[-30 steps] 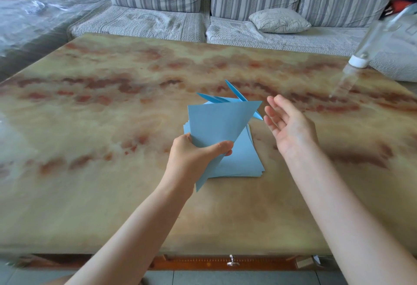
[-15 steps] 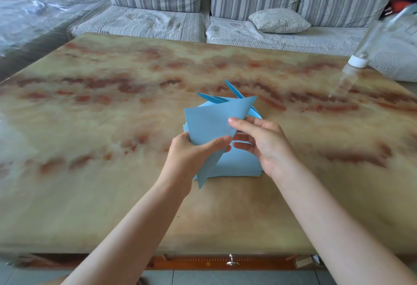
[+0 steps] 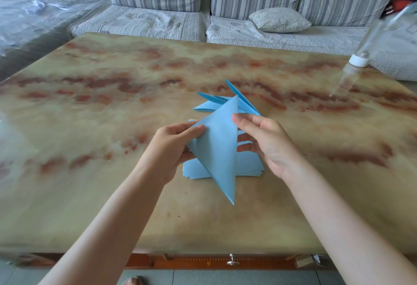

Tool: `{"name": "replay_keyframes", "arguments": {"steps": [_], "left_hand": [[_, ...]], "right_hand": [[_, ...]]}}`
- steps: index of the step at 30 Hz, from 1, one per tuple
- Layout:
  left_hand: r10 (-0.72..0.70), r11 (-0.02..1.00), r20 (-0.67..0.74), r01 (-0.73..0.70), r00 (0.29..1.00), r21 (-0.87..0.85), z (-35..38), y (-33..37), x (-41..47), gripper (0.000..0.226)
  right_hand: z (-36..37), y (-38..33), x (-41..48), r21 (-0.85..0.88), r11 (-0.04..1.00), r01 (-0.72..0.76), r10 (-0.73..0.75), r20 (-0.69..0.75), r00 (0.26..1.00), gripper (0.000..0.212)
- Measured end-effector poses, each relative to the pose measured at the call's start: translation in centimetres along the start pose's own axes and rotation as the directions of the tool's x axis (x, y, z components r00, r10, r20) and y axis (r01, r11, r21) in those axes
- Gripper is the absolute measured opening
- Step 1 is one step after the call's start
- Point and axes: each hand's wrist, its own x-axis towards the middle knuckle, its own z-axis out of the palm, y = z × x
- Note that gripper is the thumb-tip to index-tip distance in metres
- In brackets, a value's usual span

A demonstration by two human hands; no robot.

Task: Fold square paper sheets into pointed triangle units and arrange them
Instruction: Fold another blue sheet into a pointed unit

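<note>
Closest to me, under the near edge of the worktop (image 3: 90, 183), a small metal knob (image 3: 233, 260) sits on the wooden front. Just beyond it both my forearms reach in over the marbled surface. I hold a blue folded sheet (image 3: 216, 147) up off the worktop, a long triangle with one point aimed down toward me and the other up and away. My left hand (image 3: 171, 147) pinches its left corner, thumb on the front and fingers behind. My right hand (image 3: 266, 142) pinches its right edge, thumb on the near face and the other fingers spread behind the paper. Directly under the sheet lies the stack of blue sheets (image 3: 246, 165), flat on the worktop. Just behind the stack rest several finished pointed units (image 3: 207, 106), their tips fanning up and outward. At the far right edge a clear bottle (image 3: 370, 36) with a white cap leans, blurred. Past the worktop stands a striped sofa (image 3: 158, 20) with a pale cushion (image 3: 279, 19) on its seat.
</note>
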Motion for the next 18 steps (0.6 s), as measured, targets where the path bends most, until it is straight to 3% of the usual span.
{"name": "replay_keyframes", "arguments": {"steps": [3, 7, 14, 18], "left_hand": [[-0.004, 0.994, -0.044, -0.001, 0.999, -0.113, -0.2, 0.1, 0.3, 0.010], [-0.020, 0.976, -0.073, 0.004, 0.997, -0.218, -0.6, 0.2, 0.8, 0.009], [-0.036, 0.972, -0.044, 0.025, 0.998, -0.233, -0.3, -0.1, 1.0, 0.009], [-0.040, 0.972, -0.033, 0.031, 0.999, -0.235, -0.1, -0.4, 1.0, 0.009]], "right_hand": [[-0.7, 0.4, -0.2, -0.103, 0.965, 0.241, -0.242, -0.003, 0.970, 0.034], [-1.4, 0.5, -1.1, -0.284, 0.839, 0.464, -0.411, 0.230, 0.882, 0.035], [-1.2, 0.7, -1.4, -0.300, 0.783, 0.545, -0.473, 0.282, 0.834, 0.025], [-1.1, 0.8, -1.4, -0.255, 0.807, 0.533, -0.479, 0.247, 0.842, 0.014]]}}
